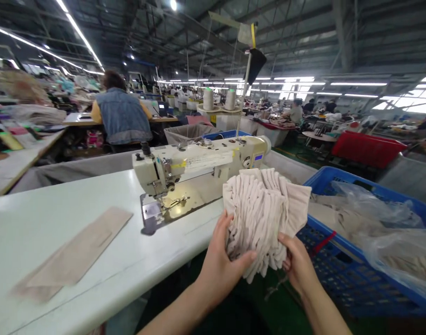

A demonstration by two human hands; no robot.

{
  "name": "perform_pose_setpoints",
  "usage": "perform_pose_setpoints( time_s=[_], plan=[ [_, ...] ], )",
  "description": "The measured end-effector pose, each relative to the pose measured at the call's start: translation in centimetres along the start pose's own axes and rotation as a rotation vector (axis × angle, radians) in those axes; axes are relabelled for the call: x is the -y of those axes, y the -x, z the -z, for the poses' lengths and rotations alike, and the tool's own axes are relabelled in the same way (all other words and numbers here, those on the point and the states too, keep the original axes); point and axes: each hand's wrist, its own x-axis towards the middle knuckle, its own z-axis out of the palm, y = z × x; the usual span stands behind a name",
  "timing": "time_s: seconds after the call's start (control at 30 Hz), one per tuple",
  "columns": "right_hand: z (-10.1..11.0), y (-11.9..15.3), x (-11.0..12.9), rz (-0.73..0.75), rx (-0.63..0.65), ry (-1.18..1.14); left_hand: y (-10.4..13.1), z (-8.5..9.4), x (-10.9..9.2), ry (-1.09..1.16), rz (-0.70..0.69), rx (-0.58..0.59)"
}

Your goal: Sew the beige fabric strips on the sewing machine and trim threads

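A thick bundle of folded beige fabric pieces (258,209) is held up off the front right edge of the white table (122,270). My left hand (223,258) grips its left and lower side, thumb across the front. On the lower right side, my right hand (296,260) pinches the bundle, thumb in front and fingers partly hidden behind. Behind the bundle stands a cream sewing machine (199,163) with a metal plate under its needle. Flat beige fabric pieces (76,256) lie overlapping on the table at the left.
At the right, close to my right hand, a blue plastic basket (352,279) holds beige fabric and clear plastic bags. A person in a denim vest (124,114) sits with their back turned beyond the table. Thread cones (208,99) and a red bin (368,149) are farther back.
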Motion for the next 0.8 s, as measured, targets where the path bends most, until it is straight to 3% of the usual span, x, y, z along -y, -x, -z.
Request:
perform_pose_setpoints(
  time_s=[0.17, 0.4, 0.6, 0.7, 0.8],
  plan=[
    [-1.3, -0.7, -1.5, 0.002, 0.003, -0.050, 1.1, 0.7, -0.7, -0.288, -0.204, 0.088],
    [-1.3, -1.3, -1.8, 0.003, -0.031, -0.090, 0.8, 0.5, -1.1, -0.265, -0.201, 0.064],
    [-0.7, -0.5, -0.2, 0.119, -0.042, -0.032, -1.1, 0.2, -0.5, 0.083, 0.003, 0.002],
    [-1.1, 0.6, 1.7, 0.326, 0.006, 0.255, -2.9, 0.8, -0.1, 0.143, 0.084, 0.034],
    [-1.7, 1.6, 3.3, 0.484, 0.044, 0.510, -4.2, 1.4, -0.1, 0.208, 0.127, 0.149]
  ],
)
